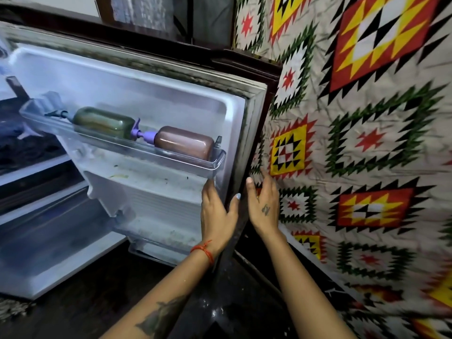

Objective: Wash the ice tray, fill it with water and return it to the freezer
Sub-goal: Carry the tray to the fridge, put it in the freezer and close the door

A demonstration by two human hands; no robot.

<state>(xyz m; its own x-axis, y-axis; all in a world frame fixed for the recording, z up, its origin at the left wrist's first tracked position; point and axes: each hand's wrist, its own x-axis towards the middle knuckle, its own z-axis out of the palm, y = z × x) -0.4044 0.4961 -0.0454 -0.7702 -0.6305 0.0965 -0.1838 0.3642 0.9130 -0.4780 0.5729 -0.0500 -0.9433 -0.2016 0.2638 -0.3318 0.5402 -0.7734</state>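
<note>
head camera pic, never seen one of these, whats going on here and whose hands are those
There is no robot here. The single picture comes from a wide-angle camera worn on a person's head, looking forward and down, so the two arms are that person's own. A fridge door stands open. The left hand, with an orange thread at the wrist, holds the door's edge: fingers on the inner side, thumb around the rim. The right hand is open at the door's outer side, beside a patterned cloth. On the door shelf lie a green bottle and a brown bottle. No ice tray shows.
</note>
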